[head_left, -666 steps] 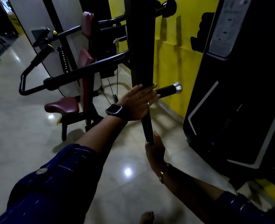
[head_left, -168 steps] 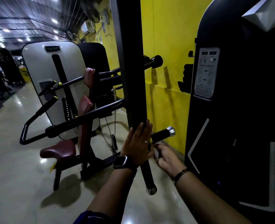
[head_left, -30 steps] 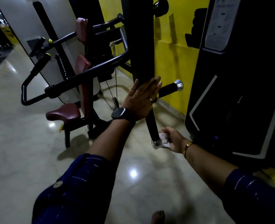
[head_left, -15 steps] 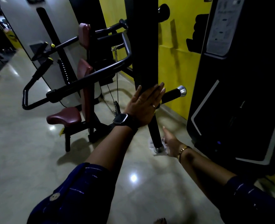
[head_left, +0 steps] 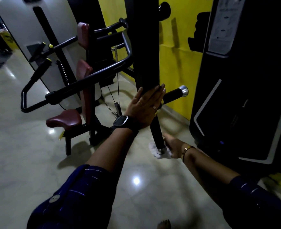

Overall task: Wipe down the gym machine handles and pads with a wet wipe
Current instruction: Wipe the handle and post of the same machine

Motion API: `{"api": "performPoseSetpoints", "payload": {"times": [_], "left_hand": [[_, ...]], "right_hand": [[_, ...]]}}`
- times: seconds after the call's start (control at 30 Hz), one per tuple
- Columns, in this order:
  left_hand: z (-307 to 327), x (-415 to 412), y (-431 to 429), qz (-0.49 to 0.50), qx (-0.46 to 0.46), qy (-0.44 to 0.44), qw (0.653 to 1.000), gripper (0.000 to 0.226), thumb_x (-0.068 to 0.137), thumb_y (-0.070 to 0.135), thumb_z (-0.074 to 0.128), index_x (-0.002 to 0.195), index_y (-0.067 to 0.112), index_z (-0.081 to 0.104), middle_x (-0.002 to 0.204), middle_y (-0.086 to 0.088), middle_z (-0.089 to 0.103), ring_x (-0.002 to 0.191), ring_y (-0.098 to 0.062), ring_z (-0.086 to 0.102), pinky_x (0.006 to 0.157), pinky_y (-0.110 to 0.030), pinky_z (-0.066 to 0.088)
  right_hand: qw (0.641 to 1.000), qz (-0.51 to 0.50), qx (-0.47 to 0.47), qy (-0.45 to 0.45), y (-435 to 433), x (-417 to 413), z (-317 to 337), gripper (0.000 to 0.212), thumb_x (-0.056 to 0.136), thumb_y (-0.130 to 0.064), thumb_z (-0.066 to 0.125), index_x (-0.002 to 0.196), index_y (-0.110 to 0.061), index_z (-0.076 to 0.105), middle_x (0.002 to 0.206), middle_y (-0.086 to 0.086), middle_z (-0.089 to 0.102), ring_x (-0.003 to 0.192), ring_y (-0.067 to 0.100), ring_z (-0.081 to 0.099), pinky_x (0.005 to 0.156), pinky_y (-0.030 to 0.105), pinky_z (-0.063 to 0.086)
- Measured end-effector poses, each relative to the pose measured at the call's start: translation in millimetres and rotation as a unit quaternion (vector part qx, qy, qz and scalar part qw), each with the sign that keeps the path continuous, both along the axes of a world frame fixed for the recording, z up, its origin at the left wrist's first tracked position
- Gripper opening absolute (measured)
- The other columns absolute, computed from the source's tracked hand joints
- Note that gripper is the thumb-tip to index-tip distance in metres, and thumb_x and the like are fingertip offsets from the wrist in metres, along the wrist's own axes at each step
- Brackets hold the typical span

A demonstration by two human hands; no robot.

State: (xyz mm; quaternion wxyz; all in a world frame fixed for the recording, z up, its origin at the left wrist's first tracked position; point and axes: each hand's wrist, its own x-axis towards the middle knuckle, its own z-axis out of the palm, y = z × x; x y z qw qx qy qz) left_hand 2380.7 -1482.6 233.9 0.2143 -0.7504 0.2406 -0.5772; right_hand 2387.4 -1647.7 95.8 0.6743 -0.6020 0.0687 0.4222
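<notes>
My left hand (head_left: 146,106) lies flat, fingers together, against a broad black machine arm (head_left: 144,47), bracing it. Below it a black handle (head_left: 156,134) hangs down, ending in a silver cap. My right hand (head_left: 172,144) holds a white wet wipe (head_left: 154,150) wrapped around that lower tip. A second black handle (head_left: 174,95) with a silver cap sticks out to the right of my left hand.
A black weight-stack housing (head_left: 245,90) stands close on the right against a yellow wall (head_left: 179,63). To the left is another machine with a maroon seat (head_left: 63,120), maroon back pads (head_left: 83,71) and black lever arms (head_left: 80,83). The floor (head_left: 29,154) is glossy tile.
My right hand has shifted around the handle's lower tip with the wipe, from gripping it at the side to cupping under the cap. My left hand stays pressed on the arm.
</notes>
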Motion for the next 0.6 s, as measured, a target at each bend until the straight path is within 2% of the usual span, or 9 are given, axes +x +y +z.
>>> {"api": "performPoseSetpoints", "payload": {"times": [0.07, 0.1, 0.23, 0.33, 0.37, 0.4, 0.47, 0.57, 0.6], "left_hand": [[-1, 0, 0, 0.005, 0.002, 0.003, 1.000, 0.065, 0.089, 0.038, 0.062, 0.144, 0.012, 0.041, 0.145, 0.000, 0.050, 0.139, -0.021, 0.031, 0.118, -0.045, 0.010], [-2, 0, 1, 0.007, 0.002, 0.006, 1.000, 0.064, 0.089, 0.036, 0.061, 0.145, 0.011, 0.040, 0.146, 0.000, 0.049, 0.141, -0.022, 0.028, 0.118, -0.045, 0.010], [-4, 2, 1, 0.010, 0.004, 0.000, 1.000, 0.061, 0.091, 0.032, 0.056, 0.145, 0.011, 0.040, 0.147, 0.000, 0.048, 0.143, -0.023, 0.016, 0.119, -0.045, 0.007], [-4, 4, 2, 0.011, 0.006, -0.007, 1.000, 0.062, 0.091, 0.032, 0.056, 0.146, 0.011, 0.039, 0.148, 0.000, 0.046, 0.146, -0.024, 0.013, 0.121, -0.045, 0.002], [-4, 5, 3, 0.011, 0.003, -0.006, 1.000, 0.062, 0.090, 0.031, 0.056, 0.147, 0.011, 0.039, 0.149, -0.001, 0.045, 0.148, -0.024, 0.011, 0.122, -0.045, 0.002], [-4, 5, 3, 0.011, 0.001, -0.003, 1.000, 0.063, 0.090, 0.031, 0.056, 0.147, 0.011, 0.038, 0.150, 0.000, 0.044, 0.150, -0.024, 0.008, 0.122, -0.045, 0.002], [-5, 5, 3, 0.012, -0.002, -0.002, 1.000, 0.064, 0.091, 0.032, 0.056, 0.148, 0.011, 0.037, 0.152, 0.000, 0.041, 0.151, -0.022, 0.000, 0.121, -0.045, 0.003], [-5, 5, 2, 0.005, -0.006, -0.009, 1.000, 0.062, 0.093, 0.034, 0.053, 0.148, 0.011, 0.036, 0.153, 0.001, 0.033, 0.151, -0.021, -0.002, 0.121, -0.045, 0.004], [-5, 5, 2, 0.001, -0.007, -0.009, 1.000, 0.060, 0.095, 0.032, 0.050, 0.149, 0.011, 0.035, 0.154, 0.000, 0.033, 0.151, -0.021, -0.001, 0.121, -0.045, 0.004]], "right_hand": [[0.998, 0.041, 0.029, -0.026, 6, -19, 12, 0.046, 0.093, -0.046, 0.038, 0.063, -0.011, 0.039, 0.061, 0.011, 0.036, 0.052, 0.024, 0.032, 0.044, 0.029, 0.026], [0.998, 0.056, -0.002, -0.032, 4, -21, 18, 0.042, 0.092, -0.042, 0.039, 0.066, -0.011, 0.040, 0.060, 0.010, 0.035, 0.051, 0.022, 0.034, 0.043, 0.027, 0.030], [0.993, 0.032, -0.109, 0.017, -14, -6, 36, 0.044, 0.095, -0.048, 0.046, 0.097, -0.006, 0.055, 0.075, 0.013, 0.059, 0.058, 0.019, 0.064, 0.057, 0.024, 0.054], [0.984, 0.044, -0.175, -0.008, -33, -6, 56, 0.070, 0.070, -0.042, 0.081, 0.121, -0.002, 0.056, 0.077, 0.008, 0.071, 0.060, 0.008, 0.067, 0.064, 0.012, 0.041], [0.986, 0.045, -0.159, -0.005, -37, -9, 70, 0.064, 0.071, -0.031, 0.082, 0.122, -0.001, 0.057, 0.079, 0.006, 0.071, 0.056, 0.005, 0.065, 0.059, 0.012, 0.041], [0.989, 0.031, -0.142, -0.023, -39, -8, 79, 0.044, 0.081, -0.015, 0.073, 0.119, 0.001, 0.057, 0.068, 0.010, 0.069, 0.046, 0.005, 0.062, 0.050, 0.013, 0.045], [0.987, -0.036, -0.143, -0.069, -46, -7, 92, 0.038, 0.092, 0.003, 0.048, 0.129, 0.009, 0.048, 0.055, 0.005, 0.066, 0.034, 0.008, 0.057, 0.042, 0.020, 0.050], [0.987, -0.059, -0.109, -0.104, -38, 3, 110, 0.037, 0.093, 0.005, 0.042, 0.130, 0.009, 0.047, 0.095, 0.013, 0.061, 0.040, 0.009, 0.061, 0.057, 0.025, 0.058], [0.985, -0.051, -0.112, -0.119, -33, -1, 124, 0.031, 0.095, 0.005, 0.041, 0.124, 0.009, 0.049, 0.096, 0.012, 0.061, 0.044, 0.008, 0.063, 0.055, 0.023, 0.057]]}}
